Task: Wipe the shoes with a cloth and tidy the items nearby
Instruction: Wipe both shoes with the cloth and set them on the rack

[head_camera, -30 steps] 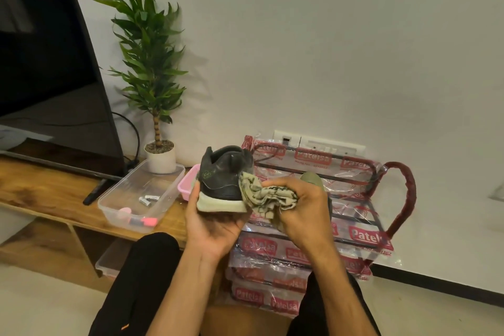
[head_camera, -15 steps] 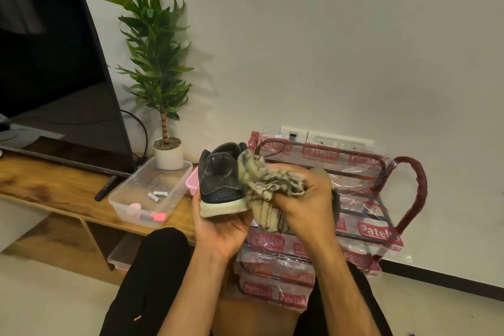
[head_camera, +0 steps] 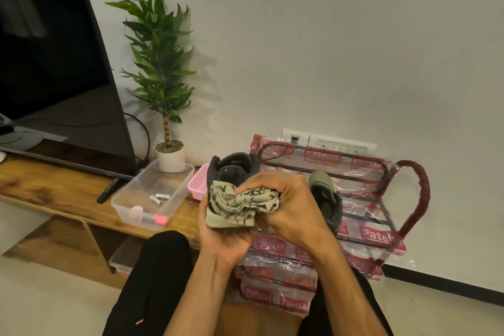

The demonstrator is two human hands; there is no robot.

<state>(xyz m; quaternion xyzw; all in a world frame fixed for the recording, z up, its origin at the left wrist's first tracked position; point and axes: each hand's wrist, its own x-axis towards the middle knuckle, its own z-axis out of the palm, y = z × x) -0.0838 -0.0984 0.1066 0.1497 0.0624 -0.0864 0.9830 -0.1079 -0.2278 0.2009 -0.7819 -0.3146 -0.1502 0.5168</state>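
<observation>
The crumpled cloth (head_camera: 241, 206) is pale beige with a dark mottled print, pressed over a dark grey shoe (head_camera: 231, 169) with an off-white sole. Behind stands a dark red metal rack (head_camera: 414, 194) in clear plastic printed with red-and-white labels, and the wooden table (head_camera: 54, 188) is warm brown.

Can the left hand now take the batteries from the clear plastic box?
Probably not yet: the left hand is full, cupping the dark shoe. The clear plastic box is open-topped, with nothing over the batteries.
</observation>
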